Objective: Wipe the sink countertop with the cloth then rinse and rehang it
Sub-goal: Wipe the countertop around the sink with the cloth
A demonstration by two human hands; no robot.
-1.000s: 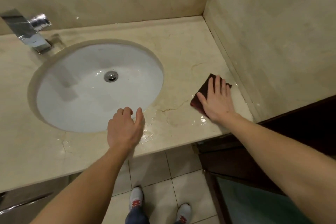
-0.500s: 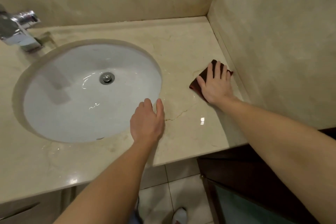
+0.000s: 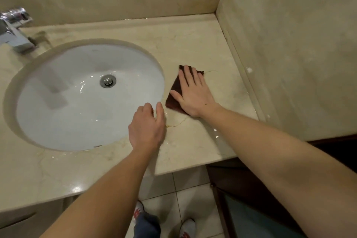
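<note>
A dark brown folded cloth (image 3: 175, 85) lies flat on the beige marble countertop (image 3: 195, 44), just right of the white oval sink basin (image 3: 63, 91). My right hand (image 3: 193, 92) presses flat on the cloth with fingers spread, covering most of it. My left hand (image 3: 147, 127) rests on the counter at the basin's front right rim, fingers loosely curled and holding nothing. Wet streaks shine on the counter near its front right edge.
A chrome tap (image 3: 14, 29) stands at the back left of the basin, and a metal drain (image 3: 107, 81) sits in its middle. Marble walls close the counter at the back and right. A dark wooden cabinet (image 3: 251, 189) stands below right, above the tiled floor.
My right hand has slid the cloth leftward from beside the right wall to next to the basin. My left hand has shifted right along the basin's rim.
</note>
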